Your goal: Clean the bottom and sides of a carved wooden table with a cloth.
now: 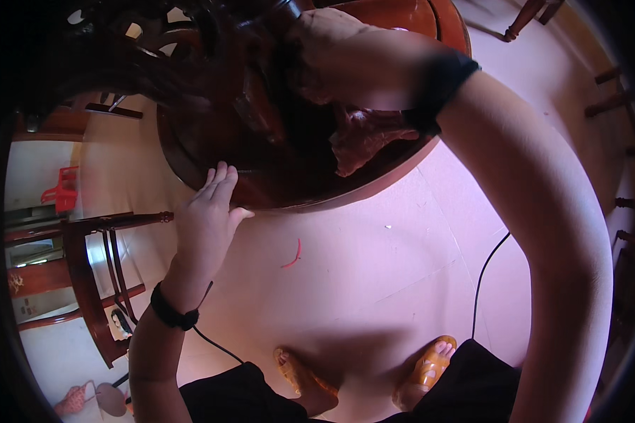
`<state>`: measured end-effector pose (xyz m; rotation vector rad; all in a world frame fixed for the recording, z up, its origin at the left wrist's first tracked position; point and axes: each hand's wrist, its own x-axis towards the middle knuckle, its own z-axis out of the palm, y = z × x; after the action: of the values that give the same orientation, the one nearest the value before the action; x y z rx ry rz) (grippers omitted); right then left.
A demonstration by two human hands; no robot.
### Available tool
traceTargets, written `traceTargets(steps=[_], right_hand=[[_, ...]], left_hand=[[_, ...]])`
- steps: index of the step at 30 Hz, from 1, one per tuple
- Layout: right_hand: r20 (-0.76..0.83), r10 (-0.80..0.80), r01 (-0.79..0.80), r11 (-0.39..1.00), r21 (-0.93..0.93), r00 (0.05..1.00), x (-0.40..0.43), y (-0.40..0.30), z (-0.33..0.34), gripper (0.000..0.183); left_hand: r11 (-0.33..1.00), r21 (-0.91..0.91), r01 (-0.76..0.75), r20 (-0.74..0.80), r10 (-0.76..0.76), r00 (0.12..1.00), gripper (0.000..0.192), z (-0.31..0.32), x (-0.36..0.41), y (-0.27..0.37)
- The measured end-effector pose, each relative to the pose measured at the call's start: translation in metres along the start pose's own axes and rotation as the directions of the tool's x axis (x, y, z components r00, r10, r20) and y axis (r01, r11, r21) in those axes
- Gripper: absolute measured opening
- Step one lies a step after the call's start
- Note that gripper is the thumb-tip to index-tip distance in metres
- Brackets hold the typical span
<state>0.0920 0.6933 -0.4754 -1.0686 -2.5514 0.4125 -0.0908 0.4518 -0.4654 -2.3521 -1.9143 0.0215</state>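
My left hand (209,196) rests with its fingers on the near left rim of a round, dark red-brown polished wooden top (296,191). It holds nothing, and its thumb stands away from the fingers. My right hand (344,58) is partly blurred, bent over the top beside a dark carved openwork piece of wood (190,58). Below its curled fingers hangs a crumpled reddish cloth (368,140), which the hand appears to grip. The right fingertips and part of the cloth are hidden in shadow.
A wooden chair (79,280) stands at the left, with a red plastic stool (63,189) farther off. A red strip (295,255) lies on the tiled floor (360,264). Black cables (479,285) run by both arms. My sandalled feet (431,370) are below.
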Motion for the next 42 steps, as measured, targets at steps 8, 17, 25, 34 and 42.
traceTargets(steps=[8,17,25,34,42], right_hand=[[0.131,-0.073,0.065,0.996,0.059,0.989,0.009,-0.021,0.006,0.025],[0.045,-0.256,0.26,0.954,-0.152,0.966,0.001,0.007,0.024,0.024],[0.063,-0.012,0.02,0.993,-0.118,0.998,-0.013,-0.013,-0.015,0.016],[0.033,0.133,-0.134,0.991,0.029,0.991,0.008,-0.031,-0.015,0.027],[-0.142,0.091,-0.087,0.996,0.034,0.986,0.01,-0.012,-0.009,0.028]], left_hand=[[0.999,0.015,0.04,-0.009,-0.04,0.999,0.065,-0.002,-0.012,-0.008],[0.998,-0.033,0.045,0.001,-0.045,0.999,0.064,0.002,-0.004,0.0],[0.999,-0.024,0.039,-0.017,-0.039,0.999,0.066,0.0,-0.006,-0.002],[0.997,-0.05,0.054,-0.008,-0.054,0.999,0.065,-0.001,-0.008,-0.004],[0.997,-0.06,0.055,-0.001,-0.056,0.998,0.066,-0.001,-0.007,-0.001]])
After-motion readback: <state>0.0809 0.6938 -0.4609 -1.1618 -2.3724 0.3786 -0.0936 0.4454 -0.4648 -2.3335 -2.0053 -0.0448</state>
